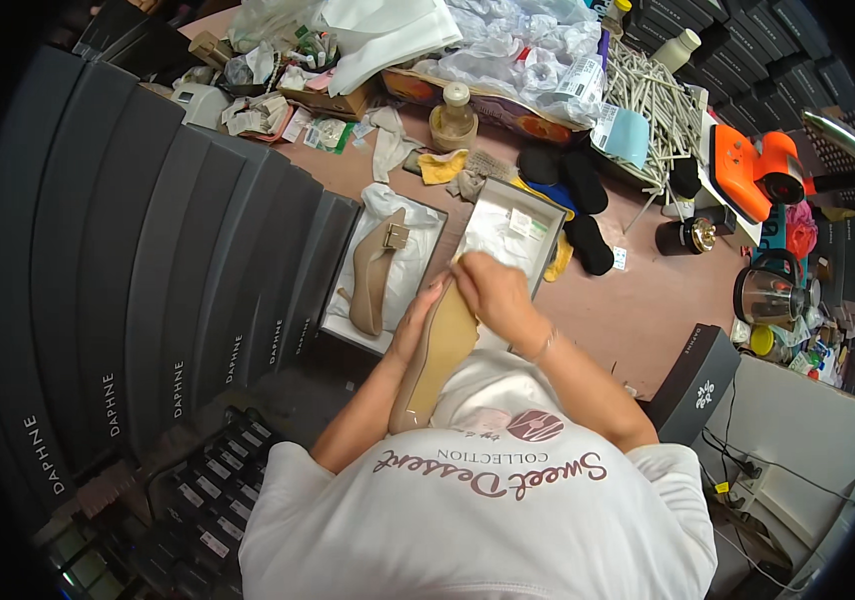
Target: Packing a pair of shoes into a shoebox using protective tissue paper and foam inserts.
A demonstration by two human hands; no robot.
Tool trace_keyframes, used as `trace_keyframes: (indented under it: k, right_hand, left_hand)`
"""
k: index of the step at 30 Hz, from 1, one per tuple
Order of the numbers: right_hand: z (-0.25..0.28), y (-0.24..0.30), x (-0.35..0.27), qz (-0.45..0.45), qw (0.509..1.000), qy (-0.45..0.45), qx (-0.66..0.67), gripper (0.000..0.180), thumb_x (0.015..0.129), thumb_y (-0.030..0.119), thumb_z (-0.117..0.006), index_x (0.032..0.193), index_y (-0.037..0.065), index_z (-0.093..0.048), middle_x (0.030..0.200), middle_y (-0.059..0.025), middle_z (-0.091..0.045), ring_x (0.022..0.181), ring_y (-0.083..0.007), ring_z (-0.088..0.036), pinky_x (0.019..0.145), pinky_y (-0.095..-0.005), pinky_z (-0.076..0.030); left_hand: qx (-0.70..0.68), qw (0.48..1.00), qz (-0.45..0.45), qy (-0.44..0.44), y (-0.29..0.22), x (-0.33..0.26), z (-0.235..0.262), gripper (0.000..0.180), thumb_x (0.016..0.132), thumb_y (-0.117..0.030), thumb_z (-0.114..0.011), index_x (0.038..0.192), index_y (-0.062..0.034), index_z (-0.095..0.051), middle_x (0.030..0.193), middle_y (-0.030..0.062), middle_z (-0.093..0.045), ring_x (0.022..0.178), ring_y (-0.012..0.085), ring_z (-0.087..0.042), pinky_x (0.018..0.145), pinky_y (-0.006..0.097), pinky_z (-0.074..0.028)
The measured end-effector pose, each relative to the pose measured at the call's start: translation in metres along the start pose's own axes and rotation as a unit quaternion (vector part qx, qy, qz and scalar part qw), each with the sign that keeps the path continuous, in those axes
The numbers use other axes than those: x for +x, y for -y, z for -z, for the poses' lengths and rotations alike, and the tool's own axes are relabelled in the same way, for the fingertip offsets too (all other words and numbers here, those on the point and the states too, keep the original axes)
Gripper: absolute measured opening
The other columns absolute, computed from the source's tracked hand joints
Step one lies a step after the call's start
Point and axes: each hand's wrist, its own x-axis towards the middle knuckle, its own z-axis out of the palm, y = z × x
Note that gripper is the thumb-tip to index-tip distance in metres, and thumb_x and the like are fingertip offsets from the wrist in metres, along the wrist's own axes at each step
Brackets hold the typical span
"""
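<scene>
I hold a beige high-heeled shoe [435, 362] sole-up in front of my chest. My left hand [414, 322] grips its left side. My right hand [493, 292] closes over its toe end, fingers pressed on the sole. Just beyond, an open shoe box [340, 282] lined with white paper holds the matching beige shoe [376, 268] with a buckle, lying on its side. To the right of that box lies the box lid [538, 205], also holding white paper.
Dark shoe boxes [148, 260] stand stacked in rows at the left. The brown table [648, 300] carries black pads, white sticks, plastic bags, a bottle [454, 115], an orange tool [756, 172] and a kettle [770, 292]. Another dark box [696, 380] stands at my right.
</scene>
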Motion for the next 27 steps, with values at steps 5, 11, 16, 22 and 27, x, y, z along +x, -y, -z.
trace_keyframes:
  k: [5, 11, 16, 22, 27]
  right_hand:
    - [-0.003, -0.009, 0.017, 0.026, 0.999, -0.021, -0.009, 0.014, 0.082, 0.02, -0.057, 0.081, 0.008, -0.051, 0.067, -0.0106, -0.056, 0.058, -0.0291, -0.057, 0.048, -0.0392, -0.046]
    - [-0.005, -0.008, 0.022, -0.001, 0.999, -0.026, -0.047, 0.01, 0.08, 0.017, -0.058, 0.084, 0.01, -0.052, 0.068, -0.0069, -0.057, 0.054, -0.0269, -0.059, 0.047, -0.038, -0.046]
    - [-0.006, -0.057, 0.023, -0.049, 0.986, -0.151, -0.045, 0.013, 0.077, 0.017, -0.06, 0.084, 0.011, -0.051, 0.065, -0.0054, -0.053, 0.051, -0.0246, -0.059, 0.044, -0.0363, -0.046]
    - [0.008, -0.058, 0.003, -0.048, 0.986, -0.15, -0.06, 0.015, 0.075, 0.015, -0.061, 0.083, 0.011, -0.049, 0.065, -0.0041, -0.051, 0.054, -0.0214, -0.059, 0.043, -0.0354, -0.046]
    - [0.014, -0.009, -0.024, 0.032, 0.999, -0.003, -0.041, 0.012, 0.084, 0.016, -0.056, 0.082, 0.005, -0.051, 0.067, -0.0089, -0.055, 0.057, -0.0288, -0.057, 0.048, -0.0365, -0.046]
  left_hand:
    - [-0.067, 0.996, -0.03, -0.059, -0.003, 0.0, -0.007, 0.058, 0.094, -0.041, -0.037, 0.14, -0.0063, -0.032, 0.109, 0.0122, -0.059, 0.084, 0.0162, -0.06, 0.075, 0.027, -0.049]
    - [-0.055, 0.997, -0.055, -0.027, 0.007, -0.003, 0.0, 0.061, 0.092, -0.044, -0.038, 0.137, -0.0034, -0.035, 0.126, 0.0128, -0.049, 0.114, 0.018, -0.048, 0.095, 0.032, -0.041]
    - [-0.164, 0.985, 0.048, -0.027, 0.016, -0.006, 0.002, 0.051, 0.096, -0.04, -0.032, 0.138, -0.0119, -0.036, 0.126, 0.0151, -0.05, 0.088, 0.0205, -0.06, 0.073, 0.036, -0.053]
    - [-0.131, 0.991, 0.014, 0.033, 0.006, 0.001, -0.012, 0.054, 0.094, -0.039, -0.033, 0.139, -0.0093, -0.035, 0.123, 0.0142, -0.051, 0.087, 0.0189, -0.059, 0.071, 0.031, -0.052]
    - [-0.108, 0.993, 0.017, 0.034, 0.0, 0.002, -0.018, 0.055, 0.095, -0.041, -0.032, 0.14, -0.0116, -0.033, 0.115, 0.0129, -0.054, 0.077, 0.0193, -0.06, 0.062, 0.033, -0.053]
